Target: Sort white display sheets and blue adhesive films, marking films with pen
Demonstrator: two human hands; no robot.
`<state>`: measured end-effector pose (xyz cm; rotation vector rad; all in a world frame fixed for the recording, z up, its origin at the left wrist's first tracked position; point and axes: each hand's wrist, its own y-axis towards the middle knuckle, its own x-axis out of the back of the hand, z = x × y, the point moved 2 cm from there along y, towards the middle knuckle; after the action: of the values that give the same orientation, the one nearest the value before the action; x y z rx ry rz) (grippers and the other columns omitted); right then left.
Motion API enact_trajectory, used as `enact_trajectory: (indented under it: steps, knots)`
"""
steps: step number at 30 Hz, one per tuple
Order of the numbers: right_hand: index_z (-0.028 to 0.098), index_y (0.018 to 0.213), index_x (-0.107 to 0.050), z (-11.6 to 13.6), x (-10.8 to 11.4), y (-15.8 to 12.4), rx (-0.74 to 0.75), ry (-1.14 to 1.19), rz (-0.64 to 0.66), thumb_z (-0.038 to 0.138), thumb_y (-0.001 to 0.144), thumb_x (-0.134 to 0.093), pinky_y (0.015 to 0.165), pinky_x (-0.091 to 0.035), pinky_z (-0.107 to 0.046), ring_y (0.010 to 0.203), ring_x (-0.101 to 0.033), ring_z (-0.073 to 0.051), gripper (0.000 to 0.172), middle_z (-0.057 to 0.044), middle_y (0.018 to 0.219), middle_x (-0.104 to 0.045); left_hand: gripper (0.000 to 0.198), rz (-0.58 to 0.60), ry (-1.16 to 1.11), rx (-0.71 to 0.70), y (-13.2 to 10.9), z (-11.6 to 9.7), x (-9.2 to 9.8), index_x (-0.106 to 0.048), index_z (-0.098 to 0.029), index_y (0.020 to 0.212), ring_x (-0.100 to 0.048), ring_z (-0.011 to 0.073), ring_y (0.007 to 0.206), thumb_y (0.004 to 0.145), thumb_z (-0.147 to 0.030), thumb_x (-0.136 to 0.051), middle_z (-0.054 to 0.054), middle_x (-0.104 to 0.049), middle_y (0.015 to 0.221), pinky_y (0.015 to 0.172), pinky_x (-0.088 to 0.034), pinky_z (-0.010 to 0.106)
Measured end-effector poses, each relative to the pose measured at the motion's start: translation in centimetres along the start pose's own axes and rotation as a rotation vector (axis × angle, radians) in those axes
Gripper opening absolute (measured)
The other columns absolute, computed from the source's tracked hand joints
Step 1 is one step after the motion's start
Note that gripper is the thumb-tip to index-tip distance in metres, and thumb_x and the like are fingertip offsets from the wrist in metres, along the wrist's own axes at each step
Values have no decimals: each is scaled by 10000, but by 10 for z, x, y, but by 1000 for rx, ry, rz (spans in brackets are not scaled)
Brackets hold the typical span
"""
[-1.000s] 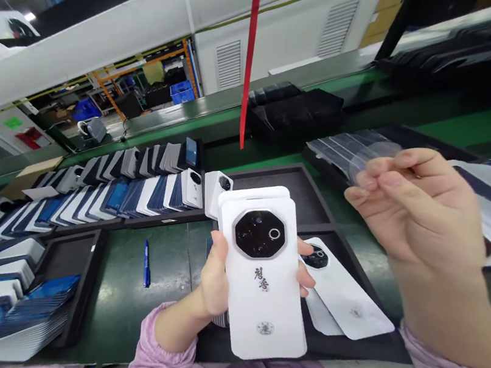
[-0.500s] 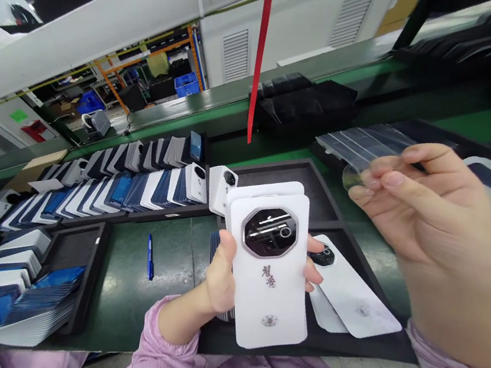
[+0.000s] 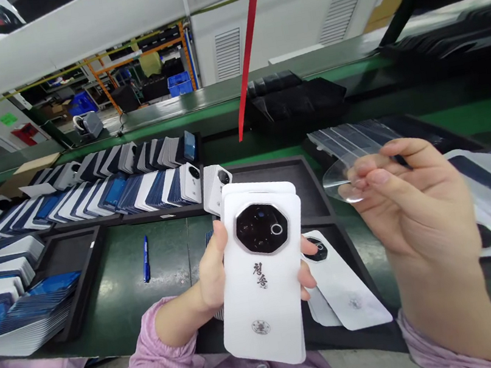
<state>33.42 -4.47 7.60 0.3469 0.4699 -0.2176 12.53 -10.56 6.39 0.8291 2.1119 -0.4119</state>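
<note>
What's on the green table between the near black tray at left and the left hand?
In the head view, a blue pen lies on the green table there; a partly hidden striped stack shows beside the left hand.

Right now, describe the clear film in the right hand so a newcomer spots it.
Start at the green bench; over its right side is the right hand. Pinched in it is the clear film. Its rounded edge sets it apart from the straight-edged clear sheets behind it.
</note>
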Motion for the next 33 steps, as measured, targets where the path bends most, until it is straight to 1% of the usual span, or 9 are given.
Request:
enact_trajectory:
  steps: [4, 7, 11, 15, 22, 25, 29, 31, 33]
  knots:
    - [242, 907, -654, -1, 3, -1, 2, -78, 88, 225, 613, -923, 521, -522, -237, 590, -621, -140, 400, 5, 654, -689, 834, -46, 43, 35, 9, 1, 6, -698, -56, 1100, -661, 217, 780, 793, -818, -548, 131, -713, 870, 741, -527, 303]
    - [252, 953, -627, -4, -1, -5, -52, -208, 250, 240, 657, -899, 524, -540, -254, 593, -668, -157, 402, 12, 678, -715, 791, -129, 153, 100, 23, 7, 22, -699, -75, 1082, -679, 215, 736, 856, -800, -475, 136, -730, 864, 694, -533, 300]
    - [242, 981, -587, -8, -7, -8, -130, -311, 446, 319, 705, -884, 543, -561, -268, 598, -683, -164, 413, 16, 686, -726, 819, -134, 201, 249, 36, 19, 39, -696, -77, 1075, -681, 212, 678, 856, -822, -433, 126, -732, 798, 643, -525, 302]
    - [226, 1033, -582, -9, -6, -8, -122, -353, 496, 332, 738, -867, 548, -529, -253, 589, -649, -140, 425, 9, 715, -737, 849, -155, 197, 299, 35, 22, 43, -716, -63, 1040, -691, 217, 683, 840, -839, -437, 131, -738, 791, 661, -545, 315]
    - [215, 1050, -578, -11, -9, -12, -42, -491, 565, 316, 810, -790, 600, -501, -288, 626, -660, -159, 336, 5, 716, -727, 783, -128, 170, 273, 34, 21, 40, -712, -78, 1108, -709, 220, 688, 889, -778, -438, 165, -763, 951, 652, -556, 318]
    - [234, 1110, -596, -12, -10, -14, 154, -626, 633, 283, 844, -757, 622, -504, -294, 681, -667, -168, 315, 5, 771, -724, 755, -103, 158, 254, 34, 21, 38, -693, -86, 1143, -716, 228, 726, 921, -749, -408, 182, -756, 1042, 670, -562, 335]
    - [255, 1282, -611, -10, -7, -9, 465, -849, 609, 402, 760, -848, 732, -565, -350, 986, -664, -252, 592, -97, 1172, -658, 704, -87, 265, 214, 32, 15, 31, -665, -86, 1188, -727, 236, 716, 871, -708, -573, 177, -763, 998, 674, -570, 335]
    - [237, 1269, -634, -10, -5, -4, 402, -906, 632, 441, 761, -841, 741, -579, -365, 995, -671, -265, 585, -108, 1194, -662, 667, -103, 349, 173, 31, 12, 30, -634, -108, 1256, -743, 246, 751, 832, -619, -695, 164, -764, 1031, 715, -582, 351]
    - [222, 1155, -690, -10, -4, 0, 251, -927, 687, 437, 809, -797, 699, -579, -354, 884, -695, -243, 421, -82, 1070, -725, 610, -156, 457, 106, 32, 10, 31, -640, -134, 1254, -751, 244, 822, 814, -539, -758, 141, -764, 1065, 768, -583, 346]
